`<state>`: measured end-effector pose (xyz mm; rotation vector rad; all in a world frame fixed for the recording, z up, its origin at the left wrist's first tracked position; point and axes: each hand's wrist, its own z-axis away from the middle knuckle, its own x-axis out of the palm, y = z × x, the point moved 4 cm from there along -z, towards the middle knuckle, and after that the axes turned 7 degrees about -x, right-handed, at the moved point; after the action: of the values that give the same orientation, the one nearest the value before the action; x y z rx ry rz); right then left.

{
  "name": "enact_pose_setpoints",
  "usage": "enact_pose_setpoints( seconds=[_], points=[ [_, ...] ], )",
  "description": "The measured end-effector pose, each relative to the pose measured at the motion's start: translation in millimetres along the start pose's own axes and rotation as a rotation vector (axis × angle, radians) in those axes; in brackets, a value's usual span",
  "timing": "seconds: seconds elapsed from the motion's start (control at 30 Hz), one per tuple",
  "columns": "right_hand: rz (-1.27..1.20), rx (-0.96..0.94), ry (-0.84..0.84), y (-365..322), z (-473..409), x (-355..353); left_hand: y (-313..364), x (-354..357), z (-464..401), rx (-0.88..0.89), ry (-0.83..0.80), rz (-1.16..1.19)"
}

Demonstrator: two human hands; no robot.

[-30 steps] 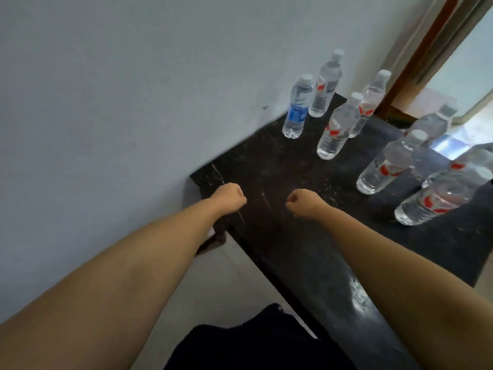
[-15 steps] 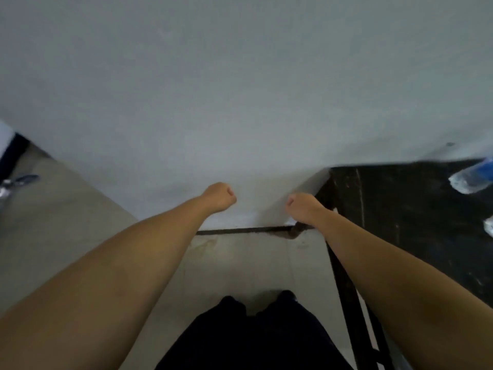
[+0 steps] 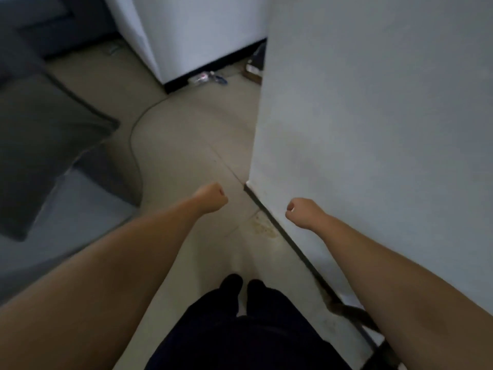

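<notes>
Head view: left hand (image 3: 212,197) & right hand (image 3: 300,212) are hovering as empty fists, fingers closed. Cable (image 3: 132,145) on floor (image 3: 186,129), left, is looking thin, limp, light; pinch mid-run.

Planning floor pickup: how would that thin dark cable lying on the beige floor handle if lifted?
The thin dark cable lies in loose curves on the beige floor, so likely floppy, sagging from one grasp point. Slim, so probably light. Its ends are hidden, so it may snag.

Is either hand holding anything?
No, the left hand and the right hand are curled into empty fists above the floor.
</notes>
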<state>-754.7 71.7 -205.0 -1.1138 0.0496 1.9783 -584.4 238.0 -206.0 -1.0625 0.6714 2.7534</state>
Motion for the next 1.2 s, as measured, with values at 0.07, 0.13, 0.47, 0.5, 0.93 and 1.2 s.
enact_pose_setpoints(
  seconds=[0.07,0.13,0.47,0.5,0.93,1.2],
  points=[
    [0.072,-0.097,-0.036,-24,-15,2,-29,-3,11,-0.101,0.049,0.084],
    [0.132,-0.176,-0.071,-45,-23,8,-50,2,24,-0.171,0.080,0.150],
    [0.527,-0.576,-0.365,-183,-22,107,-189,50,137,-0.556,0.291,0.530],
    [0.562,-0.622,-0.378,-202,-16,121,-207,54,154,-0.606,0.308,0.563],
    [0.922,-1.005,-0.484,-404,77,289,-409,83,297,-0.856,0.417,0.720],
    [1.048,-1.250,-0.557,-529,169,414,-534,102,422,-1.036,0.613,0.884]
  ],
)
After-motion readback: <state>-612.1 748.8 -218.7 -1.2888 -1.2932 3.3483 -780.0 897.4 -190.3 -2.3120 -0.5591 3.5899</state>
